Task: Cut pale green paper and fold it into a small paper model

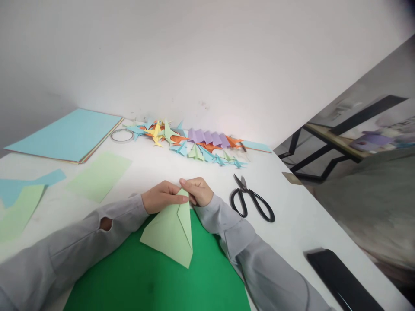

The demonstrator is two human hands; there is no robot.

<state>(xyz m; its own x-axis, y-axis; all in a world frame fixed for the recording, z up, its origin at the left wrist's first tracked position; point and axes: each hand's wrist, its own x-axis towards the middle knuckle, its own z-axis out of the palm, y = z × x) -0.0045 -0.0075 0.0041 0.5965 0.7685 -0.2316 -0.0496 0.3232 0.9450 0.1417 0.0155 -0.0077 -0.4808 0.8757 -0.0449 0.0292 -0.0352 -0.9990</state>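
Note:
A light green sheet of paper, partly folded into a pointed shape, lies on a dark green mat. My left hand pinches the far tip of the paper from the left, fingers closed on it. My right hand grips the same tip from the right, fingers curled. Both hands touch each other at the paper's top corner. Grey sleeves cover both arms.
Black scissors lie right of my hands. A row of folded paper figures and a tape roll sit at the back by the wall. A stack of coloured sheets and loose sheets lie left. A black object rests near the table's right edge.

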